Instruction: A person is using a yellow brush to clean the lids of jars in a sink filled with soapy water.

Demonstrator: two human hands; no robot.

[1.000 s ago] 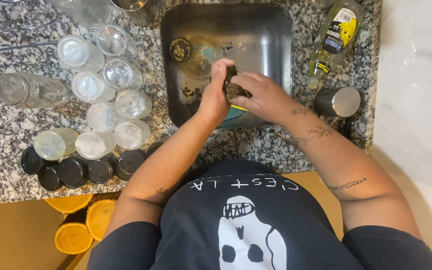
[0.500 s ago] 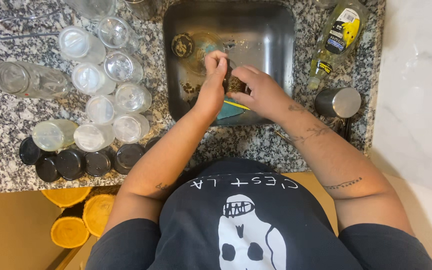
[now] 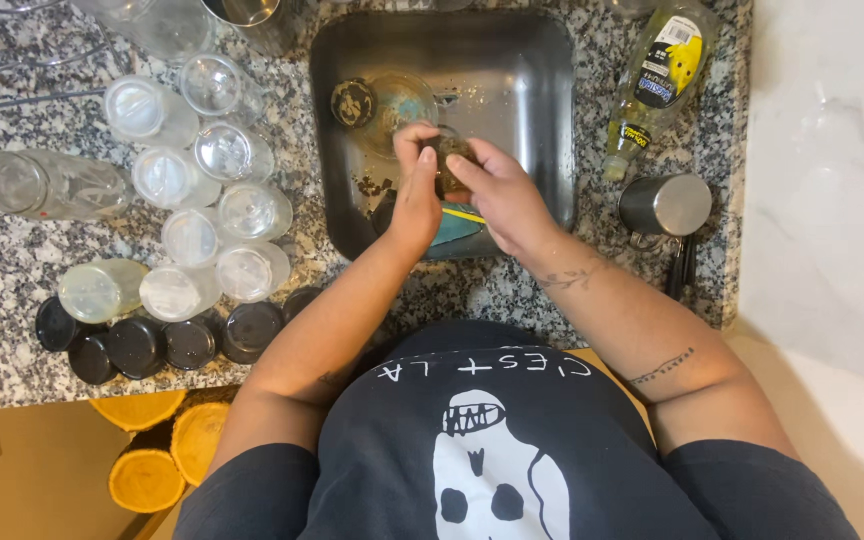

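Over the steel sink (image 3: 542,110) both my hands meet around a small dirty glass jar (image 3: 449,158). My right hand (image 3: 504,198) grips the jar from the right side. My left hand (image 3: 416,192) holds it from the left, fingers curled over its rim. A blue and yellow sponge (image 3: 458,227) lies in the sink just beneath my hands. Further back in the basin sit a grimy round lid (image 3: 354,102) and a clear glass jar (image 3: 404,100).
Several clean glass jars (image 3: 192,200) stand on the granite counter (image 3: 12,250) left of the sink, with a row of black lids (image 3: 167,340) in front. A dish soap bottle (image 3: 657,80) and a metal cup (image 3: 664,205) sit on the right.
My hands have stayed over the sink with the jar. My left fingers have shifted up over its rim, and the jar has turned a little in my grip.
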